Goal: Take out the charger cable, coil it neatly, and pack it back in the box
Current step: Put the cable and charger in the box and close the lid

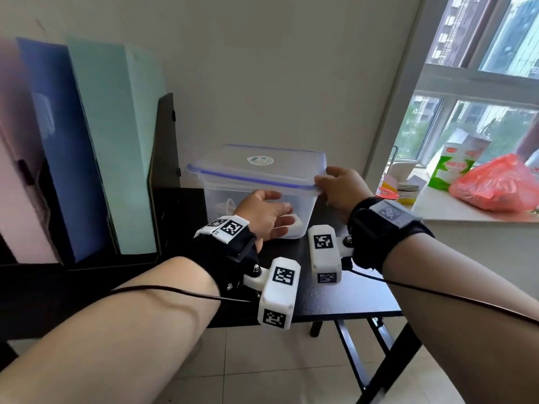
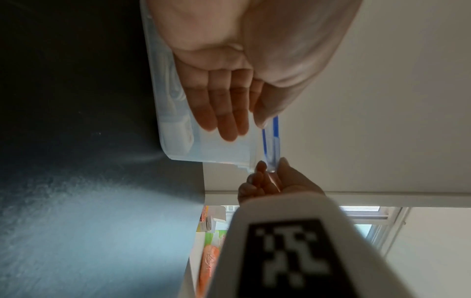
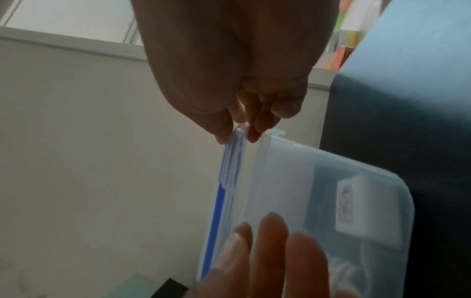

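While both forearms reach in from the bottom of the head view, each wearing a black wrist strap with white marker blocks, the hands meet at the box in the middle of the frame. The left hand (image 1: 264,215) lies flat against the near wall of the box (image 1: 303,211), fingers (image 2: 224,119) straight and close together, holding nothing. To its right, the right hand (image 1: 339,188) pinches the right corner of the lid (image 1: 256,164) between thumb and curled fingers (image 3: 257,121). The right wrist view shows a gap between that lid edge, with its blue seal strip, and the rim of the box below it, so the lid is lifted at this corner.

Inside the translucent box, low against the near wall, sits a white charger block (image 3: 353,205), and the pale charger cable (image 1: 226,206) shows faintly through the wall at the left, partly hidden behind the left hand. How the cable lies cannot be made out.

The box stands on a black desk (image 1: 335,295) near its far edge, close to the wall. At the left of the frame, coloured folders (image 1: 96,147) lean in a black rack. At the right, a windowsill carries a green and white carton (image 1: 450,167) and a red plastic bag (image 1: 495,183), well apart from the box.
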{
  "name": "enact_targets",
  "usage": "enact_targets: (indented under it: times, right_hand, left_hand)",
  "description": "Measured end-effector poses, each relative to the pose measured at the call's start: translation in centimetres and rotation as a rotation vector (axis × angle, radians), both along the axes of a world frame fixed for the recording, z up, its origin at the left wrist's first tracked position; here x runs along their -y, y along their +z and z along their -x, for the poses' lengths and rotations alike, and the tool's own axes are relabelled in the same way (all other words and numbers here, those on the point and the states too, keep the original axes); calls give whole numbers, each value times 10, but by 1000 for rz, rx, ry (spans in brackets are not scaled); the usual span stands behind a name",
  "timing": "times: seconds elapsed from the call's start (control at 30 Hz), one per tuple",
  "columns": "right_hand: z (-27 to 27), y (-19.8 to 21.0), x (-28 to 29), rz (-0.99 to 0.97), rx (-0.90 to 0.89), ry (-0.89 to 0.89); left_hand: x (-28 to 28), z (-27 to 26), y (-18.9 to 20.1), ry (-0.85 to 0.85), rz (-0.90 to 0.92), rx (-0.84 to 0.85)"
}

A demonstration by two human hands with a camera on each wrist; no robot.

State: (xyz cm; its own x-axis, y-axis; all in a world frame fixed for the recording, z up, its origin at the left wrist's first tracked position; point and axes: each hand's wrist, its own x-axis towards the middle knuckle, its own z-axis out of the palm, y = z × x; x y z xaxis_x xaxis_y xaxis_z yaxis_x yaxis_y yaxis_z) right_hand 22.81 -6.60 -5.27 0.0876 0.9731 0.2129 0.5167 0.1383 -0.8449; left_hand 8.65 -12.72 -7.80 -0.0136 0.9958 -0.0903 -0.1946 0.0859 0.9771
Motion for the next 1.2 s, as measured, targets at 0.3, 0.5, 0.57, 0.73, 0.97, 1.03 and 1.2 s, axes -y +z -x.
enact_targets:
  times: [0.3, 0.5, 0.57, 0.73, 0.97, 1.03, 1.2]
  right_hand:
    - [-10, 15, -21, 97, 76, 30]
    - [-12, 15, -24, 121, 77, 12]
    - [-11, 13, -22, 109, 84, -23]
    - [-9, 6, -15, 42, 123, -99]
    - [-5, 3, -11, 94, -3, -46]
    - [-3, 0, -10, 97, -8, -27]
    - [-4, -6, -17, 63, 4, -80]
  left_hand:
    - [-5, 16, -4, 90, -100, -283]
    - [-16, 63, -2, 603, -86, -364]
    - [-18, 72, -1, 707, -68, -356]
    - [-24, 84, -1, 557, 11, -354]
    - [-25, 85, -11, 538, -67, -326]
    - [-21, 83, -13, 558, -74, -373]
    - [-18, 81, -14, 558, -100, -461]
